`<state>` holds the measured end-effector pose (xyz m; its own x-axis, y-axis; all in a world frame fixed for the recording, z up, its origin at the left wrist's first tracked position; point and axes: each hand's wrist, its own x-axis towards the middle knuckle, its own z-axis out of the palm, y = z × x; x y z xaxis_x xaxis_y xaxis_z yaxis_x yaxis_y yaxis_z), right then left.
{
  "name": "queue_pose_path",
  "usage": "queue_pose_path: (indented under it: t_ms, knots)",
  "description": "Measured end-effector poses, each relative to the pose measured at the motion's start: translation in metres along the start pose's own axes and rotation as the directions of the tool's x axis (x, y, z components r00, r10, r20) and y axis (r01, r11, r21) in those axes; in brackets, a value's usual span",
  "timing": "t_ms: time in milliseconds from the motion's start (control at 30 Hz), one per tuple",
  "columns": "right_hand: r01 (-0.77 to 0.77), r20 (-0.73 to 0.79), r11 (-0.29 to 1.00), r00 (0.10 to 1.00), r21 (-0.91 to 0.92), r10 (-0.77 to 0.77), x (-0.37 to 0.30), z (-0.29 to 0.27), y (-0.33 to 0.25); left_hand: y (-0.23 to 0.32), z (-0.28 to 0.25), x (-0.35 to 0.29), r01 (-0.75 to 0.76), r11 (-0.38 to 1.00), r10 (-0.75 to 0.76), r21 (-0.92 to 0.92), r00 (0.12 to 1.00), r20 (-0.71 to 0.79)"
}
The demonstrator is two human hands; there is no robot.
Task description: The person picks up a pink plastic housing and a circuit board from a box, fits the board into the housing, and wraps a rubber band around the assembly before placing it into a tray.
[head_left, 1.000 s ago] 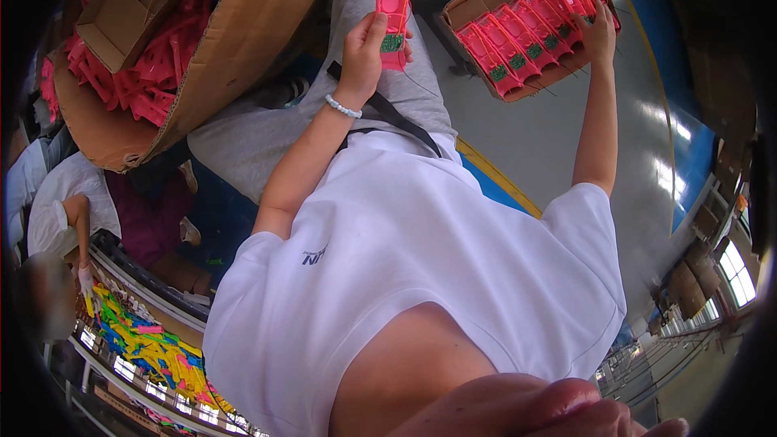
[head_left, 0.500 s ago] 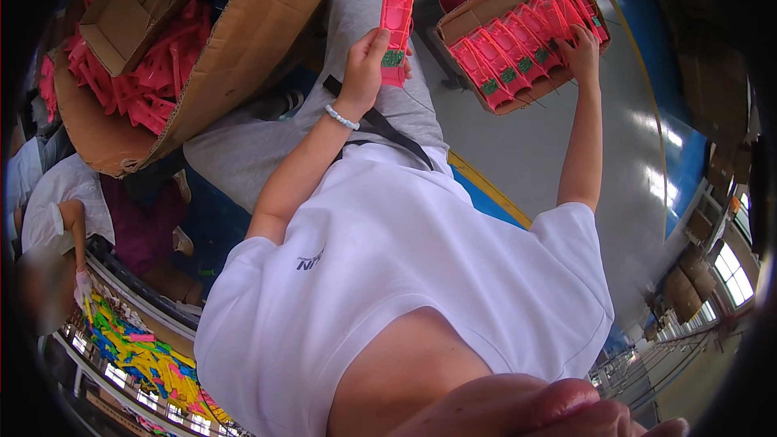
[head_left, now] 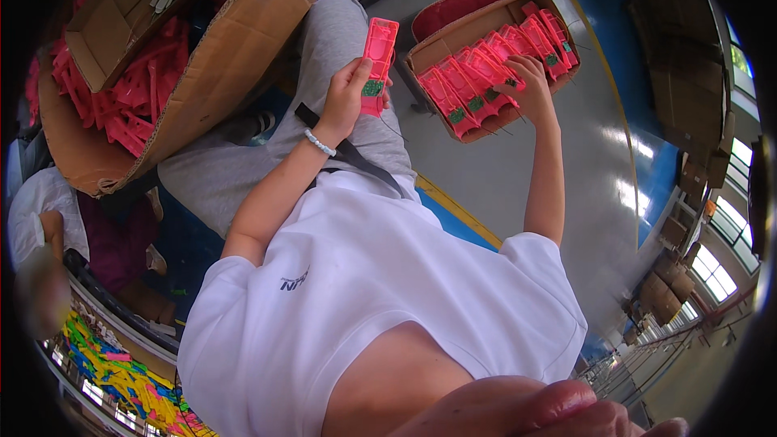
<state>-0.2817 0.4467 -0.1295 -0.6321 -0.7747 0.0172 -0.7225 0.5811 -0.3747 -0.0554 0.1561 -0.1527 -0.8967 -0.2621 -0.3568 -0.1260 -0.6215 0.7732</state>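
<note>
Upright in my left hand (head_left: 346, 97) is a pink plastic housing (head_left: 380, 53), a long open shell with a small green circuit board (head_left: 373, 88) at its lower end and a thin wire trailing down. My thumb lies along its side and my fingers wrap behind it. My right hand (head_left: 530, 91) reaches over a cardboard box (head_left: 486, 131) holding a row of similar pink housings (head_left: 453, 81) with green boards and wires. Its bent fingers close on one housing in the middle of the row; the fingertips are partly hidden among the pieces.
On my left, a large carton (head_left: 235, 48) is filled with loose pink parts (head_left: 121, 113), a smaller box (head_left: 101, 36) resting on them. Behind the right-hand box sits a red cushioned seat (head_left: 461, 12). A co-worker (head_left: 48, 218) is beside heaped coloured parts (head_left: 121, 372).
My right hand has shifted left along the row, from the right-hand housings to the middle ones. My left hand still holds its housing. The whole view has shifted slightly.
</note>
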Motion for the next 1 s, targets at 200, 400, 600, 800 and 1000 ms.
queue_pose_path:
  t_ms: [200,400,600,800,1000]
  knots:
    - [-0.320,-0.458,0.918,0.869,-0.235,0.186,0.006,-0.023,0.089,-0.004,0.011,0.002,0.048,0.998,-0.049,0.039,0.998,0.044]
    - [-0.408,-0.326,0.883,0.822,0.233,0.466,0.000,-0.007,0.125,-0.006,0.012,0.004,0.063,0.996,-0.065,0.060,0.997,0.032]
    - [-0.300,-0.400,0.950,0.884,-0.085,0.244,-0.002,-0.014,0.128,-0.004,0.009,0.009,0.059,0.997,-0.060,0.047,0.998,0.018]
    - [-0.332,-0.242,0.943,0.913,0.028,0.329,-0.001,-0.017,0.140,-0.005,0.010,0.011,0.070,0.997,-0.069,0.042,0.998,-0.004]
    - [-0.345,-0.229,0.903,0.886,0.256,0.403,0.001,-0.016,0.137,-0.006,0.010,0.014,0.070,0.997,-0.070,0.044,0.998,0.000]
